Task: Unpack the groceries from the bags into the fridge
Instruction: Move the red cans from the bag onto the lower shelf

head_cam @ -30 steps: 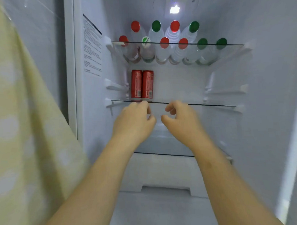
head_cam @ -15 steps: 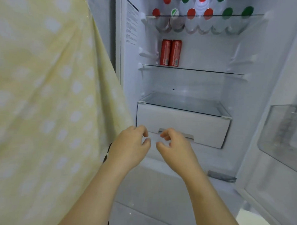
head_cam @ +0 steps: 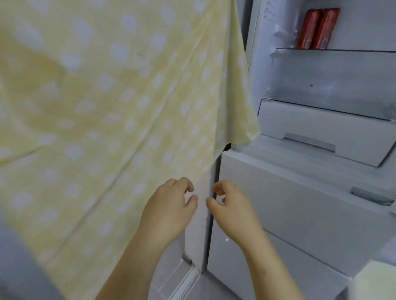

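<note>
The open white fridge (head_cam: 263, 57) fills the right side of the view. Two red cans (head_cam: 316, 29) stand side by side on a glass shelf (head_cam: 357, 52) at the upper right. Below it sits a white drawer (head_cam: 322, 127) with a handle recess. My left hand (head_cam: 170, 209) and my right hand (head_cam: 230, 209) hang close together in front of the lower fridge front (head_cam: 284, 203), fingers loosely curled, holding nothing. No grocery bag is in view.
A yellow cloth with white dots (head_cam: 112, 96) hangs over the left half of the view, its corner reaching the fridge's left edge. A pale tiled floor (head_cam: 172, 278) shows at the bottom. A white object (head_cam: 383, 280) sits at the bottom right corner.
The view has swung down and left, away from the shelves. Both hands have drawn back out of the fridge and dropped to its lower front, still holding nothing.
</note>
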